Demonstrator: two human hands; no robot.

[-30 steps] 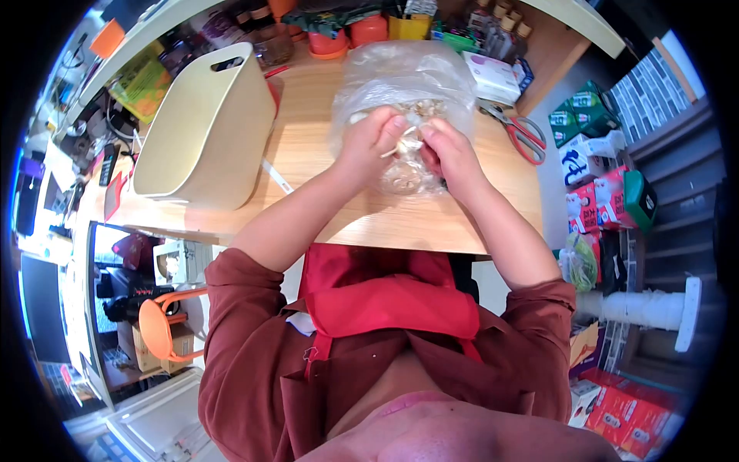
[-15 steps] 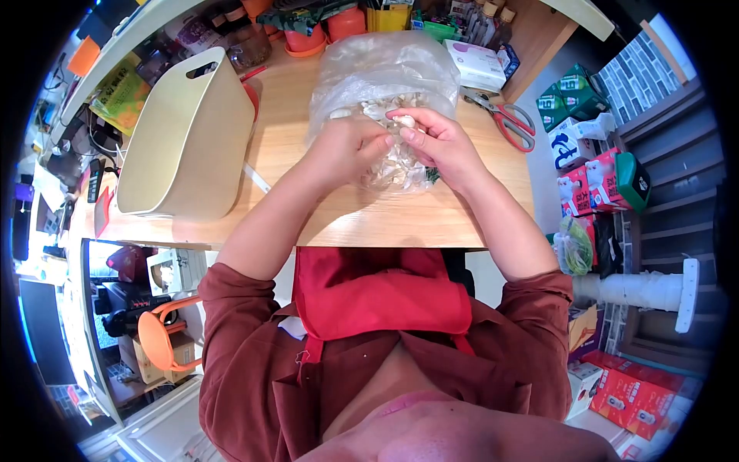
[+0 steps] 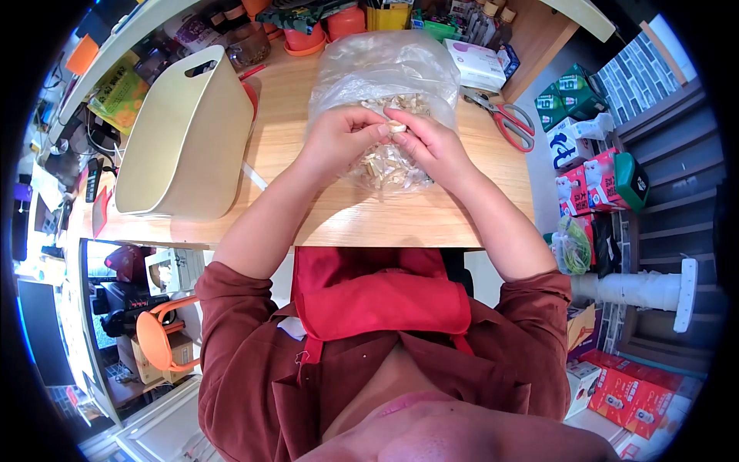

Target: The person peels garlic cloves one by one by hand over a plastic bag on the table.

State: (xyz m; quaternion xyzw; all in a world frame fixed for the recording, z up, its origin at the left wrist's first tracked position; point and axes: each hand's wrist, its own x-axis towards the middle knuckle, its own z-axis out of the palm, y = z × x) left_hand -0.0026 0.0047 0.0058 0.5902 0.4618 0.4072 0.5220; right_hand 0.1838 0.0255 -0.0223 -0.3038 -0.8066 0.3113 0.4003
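Head view: the right hand (image 3: pixel 433 148) pinches a small pale piece (image 3: pixel 396 126), apparently a garlic clove, between thumb and fingers. The left hand (image 3: pixel 344 140) is bent in toward it, thumb and forefinger drawn together at its near side; whether they grip the piece too cannot be told. The piece is held up over a clear plastic bag (image 3: pixel 385 61), which lies spread on the table (image 3: pixel 281 146). Below and behind the hands, many pale bits (image 3: pixel 381 175) are scattered over the bag's near part; whether they lie inside it or on top is unclear.

To the left of the bag stands a tall cream bin (image 3: pixel 219 154) with a handle slot, and near its right side lies a narrow white strip (image 3: pixel 254 176). To the right of the bag lie scissors (image 3: pixel 514 127) with red and grey handles, just beside a white box (image 3: pixel 476 66). Beyond the bag, at the back, are two red pots (image 3: pixel 346 25). At the table's near edge hangs a red apron (image 3: pixel 385 304), worn over a brown shirt (image 3: pixel 239 346) with rolled sleeves.
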